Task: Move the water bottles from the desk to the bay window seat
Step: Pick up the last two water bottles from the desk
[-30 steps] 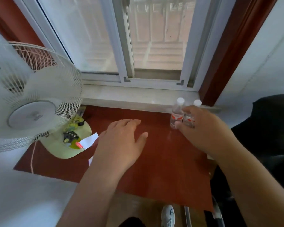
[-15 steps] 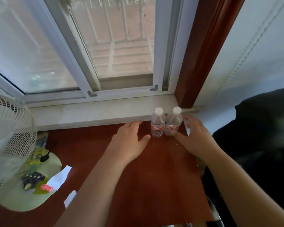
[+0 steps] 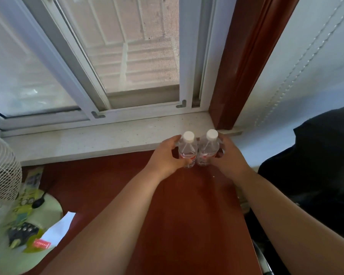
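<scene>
We have both bottles standing upright, touching, at the counter's (image 3: pixel 197 215) far edge under the window ledge (image 3: pixel 99 141). Left hand (image 3: pixel 165 157) wraps left bottle (image 3: pixel 187 151), right hand (image 3: pixel 229 157) wraps right bottle (image 3: pixel 208 150). Grasp step; next, probably a lift onto the window seat.

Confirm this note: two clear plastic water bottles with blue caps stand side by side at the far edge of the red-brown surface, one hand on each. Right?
Not quite: the head view shows white caps, not blue. The rest holds: the two clear plastic water bottles, left bottle and right bottle, stand side by side at the far edge of the red-brown surface, left hand on one, right hand on the other.
</scene>
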Motion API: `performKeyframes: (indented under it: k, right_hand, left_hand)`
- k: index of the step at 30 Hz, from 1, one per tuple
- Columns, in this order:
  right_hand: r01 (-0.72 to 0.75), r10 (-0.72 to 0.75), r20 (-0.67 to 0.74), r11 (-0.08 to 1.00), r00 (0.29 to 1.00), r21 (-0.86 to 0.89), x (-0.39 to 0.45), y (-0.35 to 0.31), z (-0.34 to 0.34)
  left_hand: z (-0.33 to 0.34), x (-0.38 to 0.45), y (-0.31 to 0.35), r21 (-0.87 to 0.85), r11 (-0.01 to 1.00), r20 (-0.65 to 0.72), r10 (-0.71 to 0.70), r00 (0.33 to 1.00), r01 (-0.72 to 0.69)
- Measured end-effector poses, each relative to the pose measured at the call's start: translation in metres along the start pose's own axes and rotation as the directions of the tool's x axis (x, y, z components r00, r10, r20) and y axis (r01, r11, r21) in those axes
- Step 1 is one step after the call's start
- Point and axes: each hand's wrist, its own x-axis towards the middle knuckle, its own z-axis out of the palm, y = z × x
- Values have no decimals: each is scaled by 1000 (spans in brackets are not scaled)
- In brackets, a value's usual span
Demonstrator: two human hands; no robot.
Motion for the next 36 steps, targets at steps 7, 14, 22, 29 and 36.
performKeyframes:
  k: [7, 14, 22, 29, 36]
  right_hand:
    - [21, -20, 9, 994, 1000, -109, 12, 7, 0]
    - [17, -19, -7, 988, 1000, -155, -4, 10, 0]
    - [-34, 48, 84, 988, 995, -151, -55, 20, 9]
    - [21, 5, 168, 988, 986, -153, -96, 27, 23]
    - [55, -13, 239, 984, 971, -169, -116, 32, 36]
  left_hand:
    - [14, 18, 3, 127, 991, -19, 42, 999, -40]
    - [18, 13, 1, 134, 988, -56, 82, 995, -74]
    - [7, -52, -26, 126, 992, -45, 24, 999, -18]
    - [2, -120, -70, 119, 992, -26, -37, 999, 40]
    - [2, -152, -91, 42, 998, -82, -36, 996, 40]
